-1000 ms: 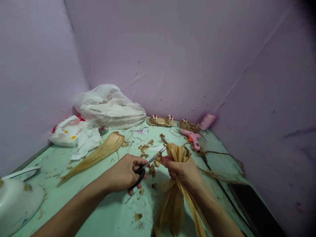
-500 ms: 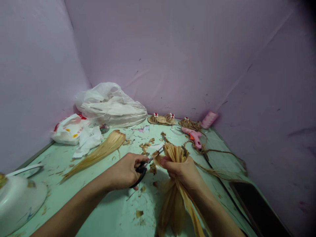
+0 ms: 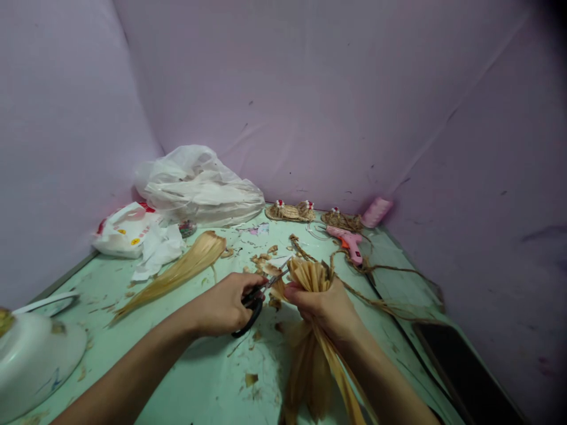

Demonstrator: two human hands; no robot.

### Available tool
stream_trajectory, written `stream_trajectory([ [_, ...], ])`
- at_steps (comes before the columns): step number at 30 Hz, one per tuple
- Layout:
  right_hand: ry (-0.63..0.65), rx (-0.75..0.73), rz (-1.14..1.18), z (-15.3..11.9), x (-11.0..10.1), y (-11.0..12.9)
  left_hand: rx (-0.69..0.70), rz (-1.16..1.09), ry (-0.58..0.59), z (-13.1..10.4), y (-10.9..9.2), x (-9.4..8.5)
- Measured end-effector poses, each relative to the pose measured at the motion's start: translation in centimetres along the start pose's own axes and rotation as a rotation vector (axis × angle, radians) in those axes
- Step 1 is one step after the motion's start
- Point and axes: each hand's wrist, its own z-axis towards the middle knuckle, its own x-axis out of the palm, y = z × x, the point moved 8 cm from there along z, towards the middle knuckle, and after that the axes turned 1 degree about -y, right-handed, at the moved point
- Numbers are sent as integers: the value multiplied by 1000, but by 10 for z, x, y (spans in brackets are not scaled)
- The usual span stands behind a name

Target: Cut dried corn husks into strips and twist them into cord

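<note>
My left hand [image 3: 228,304] is closed around the black handles of a pair of scissors [image 3: 252,310]. Their blades point up and right, with the tips at the upper edge of a bundle of tan dried husks [image 3: 310,274]. Clenched in my right hand [image 3: 325,307], the bundle has its gathered ends up and long strips hanging below. One loose strip juts out by my right thumb, against the blades. On the table to the left lies a second tan husk bundle [image 3: 177,274]. Brown husk scraps [image 3: 251,379] are scattered under my hands.
A white plastic bag [image 3: 199,189] slumps by the back wall. Woven slippers [image 3: 290,213], a pink glue gun [image 3: 348,239] and a pink thread spool [image 3: 376,212] sit at the back right. Braided cord [image 3: 376,304] and a dark phone-like slab [image 3: 460,372] lie right; a white bowl [image 3: 39,366] stands left.
The dark husk piece at the scissor blades has come away from the bundle. The bundle and my right hand have shifted slightly left, and my left fingers have drawn in on the handles.
</note>
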Motion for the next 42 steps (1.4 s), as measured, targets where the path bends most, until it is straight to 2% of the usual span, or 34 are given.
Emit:
stream_trajectory([
  [5, -27, 3, -41, 2, -5, -3, -116, -189, 69, -1, 11, 6],
  [14, -52, 48, -31, 1, -5, 0, -251, -243, 6, -3, 15, 0],
  [16, -44, 75, -12, 2, -6, -2, -258, -247, -132, -1, 18, -19],
  [18, 9, 78, 34, 4, -4, -4, -247, -145, -368, -4, 23, -52],
  [20, 89, 73, 82, 4, 0, -5, -219, 90, -620, -14, 23, -93],
  [22, 153, 67, 109, 3, 4, -6, -199, 416, -798, -27, 19, -128],
  [24, 164, 78, 126, 0, 5, -8, -253, 701, -829, -35, 21, -148],
  [26, 133, 131, 131, -1, 4, -12, -348, 867, -777, -39, 30, -158],
  [28, 101, 215, 144, -2, 1, -17, -397, 939, -717, -38, 38, -157],
  [31, 99, 319, 180, -2, -1, -22, -389, 969, -614, -29, 46, -141],
  [33, 118, 336, 206, -1, -2, -21, -383, 970, -545, -21, 49, -128],
  [35, 125, 316, 217, 0, -3, -17, -402, 987, -533, -16, 51, -121],
  [37, 112, 286, 217, 0, -5, -13, -428, 994, -597, -16, 49, -123],
  [39, 98, 277, 211, 0, -5, -12, -379, 908, -723, -20, 40, -130],
  [42, 95, 299, 212, -3, -3, -14, -139, 484, -898, -31, 21, -141],
])
